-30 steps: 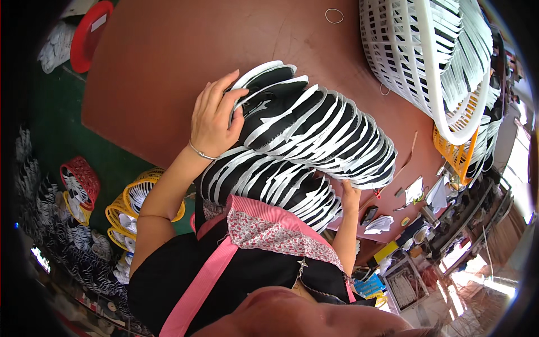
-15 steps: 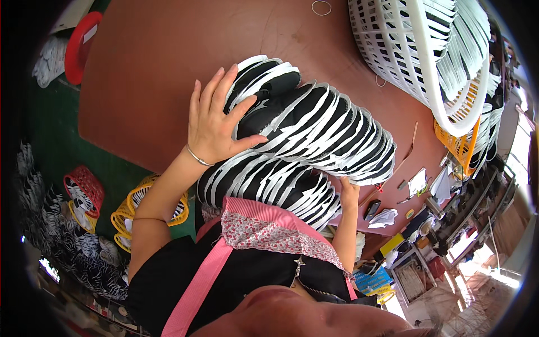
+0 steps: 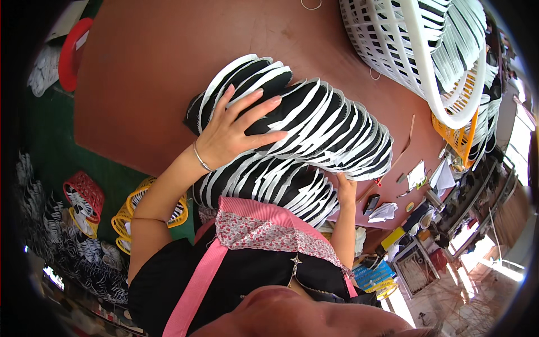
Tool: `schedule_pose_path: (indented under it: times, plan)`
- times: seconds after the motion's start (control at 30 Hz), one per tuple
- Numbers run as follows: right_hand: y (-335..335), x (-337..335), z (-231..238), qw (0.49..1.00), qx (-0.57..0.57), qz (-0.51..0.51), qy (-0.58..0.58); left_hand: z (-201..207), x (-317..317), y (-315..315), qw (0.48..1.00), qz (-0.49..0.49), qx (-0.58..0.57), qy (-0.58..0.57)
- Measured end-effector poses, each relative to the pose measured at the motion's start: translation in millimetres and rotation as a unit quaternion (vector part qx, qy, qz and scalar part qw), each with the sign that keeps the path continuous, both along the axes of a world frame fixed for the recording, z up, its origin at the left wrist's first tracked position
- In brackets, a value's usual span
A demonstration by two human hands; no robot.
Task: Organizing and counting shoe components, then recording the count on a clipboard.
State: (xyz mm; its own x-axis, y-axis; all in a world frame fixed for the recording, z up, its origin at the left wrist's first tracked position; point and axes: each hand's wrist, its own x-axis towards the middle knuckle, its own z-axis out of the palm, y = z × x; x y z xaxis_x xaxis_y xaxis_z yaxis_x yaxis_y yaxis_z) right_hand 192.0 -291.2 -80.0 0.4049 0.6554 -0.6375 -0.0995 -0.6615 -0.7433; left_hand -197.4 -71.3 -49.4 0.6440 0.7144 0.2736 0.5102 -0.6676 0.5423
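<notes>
A long row of nested black pieces with white edges, which look like shoe uppers (image 3: 331,126), lies on the reddish-brown table in front of me. My left hand (image 3: 227,132) rests on the row's left part, fingers spread and palm down. Several uppers at that end lean out to the left behind the hand. At the right end, my right hand (image 3: 346,188) holds the row's lower edge; its thumb shows and its other fingers are hidden under the uppers. A second row of similar uppers (image 3: 269,182) lies nearer, against my pink apron (image 3: 269,230).
A white plastic basket (image 3: 415,56) full of similar pieces stands at the far right, beside an orange basket (image 3: 460,137). Small tools and a black object (image 3: 371,204) lie on the table's right side. Yellow baskets (image 3: 126,219) and a red basket (image 3: 84,191) stand at the left.
My left hand has slid from the row's left end further onto the uppers, with its fingers now pointing more to the right. Uppers now show leaning out left of it. The right hand stays at its end.
</notes>
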Motion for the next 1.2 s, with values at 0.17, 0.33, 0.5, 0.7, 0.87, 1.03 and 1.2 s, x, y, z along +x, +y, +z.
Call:
schedule_pose_path:
  times: [0.17,0.33,0.5,0.7,0.87,1.03,1.2]
  plan:
    - [-0.3,-1.6,-1.0,1.000,-0.019,-0.007,-0.008,7.5,-0.8,12.5,0.994,0.081,-0.009,0.076]
    - [1.6,-2.0,0.9,0.999,-0.039,0.003,-0.011,15.0,14.6,11.3,0.989,0.145,-0.026,0.004]
    - [-2.4,-1.9,-0.7,0.999,-0.037,-0.014,0.010,9.7,34.3,7.3,0.981,0.191,-0.028,0.014]
    - [-10.4,1.8,-11.2,0.999,-0.034,-0.030,0.015,4.9,35.0,13.3,0.987,0.132,-0.063,-0.073]
    - [-12.0,-0.3,-13.4,0.999,-0.019,-0.045,0.002,15.4,46.2,10.5,0.999,-0.011,-0.030,-0.005]
    - [-7.1,-5.9,-11.2,0.999,-0.011,-0.045,-0.014,14.9,48.9,18.3,0.996,0.061,-0.019,0.069]
    - [-9.0,-6.0,-11.7,0.999,-0.024,-0.037,-0.027,18.6,73.6,8.0,0.992,0.121,-0.031,0.030]
